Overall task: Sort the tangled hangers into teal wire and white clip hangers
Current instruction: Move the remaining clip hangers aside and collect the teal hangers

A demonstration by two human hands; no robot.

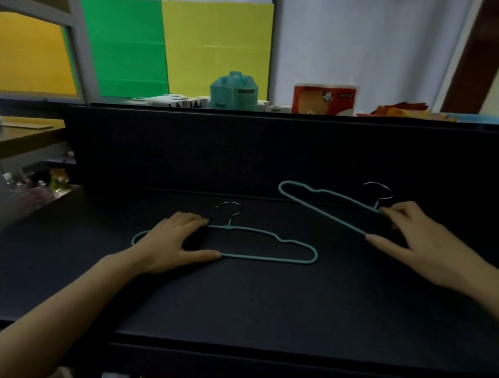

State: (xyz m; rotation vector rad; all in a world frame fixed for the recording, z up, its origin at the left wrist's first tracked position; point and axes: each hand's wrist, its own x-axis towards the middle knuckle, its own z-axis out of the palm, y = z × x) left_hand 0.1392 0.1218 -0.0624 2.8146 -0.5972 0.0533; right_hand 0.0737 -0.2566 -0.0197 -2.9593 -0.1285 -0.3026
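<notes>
Fingers (pixel 191 220) of the left hand (pixel 171 242) lay straight, released, across one teal hanger (pixel 265 259). Those of the right hand (pixel 420 247), equally straight, touched the other hanger (pixel 324 212) on the table (pixel 259 313).

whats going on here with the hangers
A person works at a dark tabletop. The left hand rests on the near teal hanger; the right hand touches the far teal hanger near its hook. The two hangers lie apart, not tangled. No white clip hangers are in view.
</notes>
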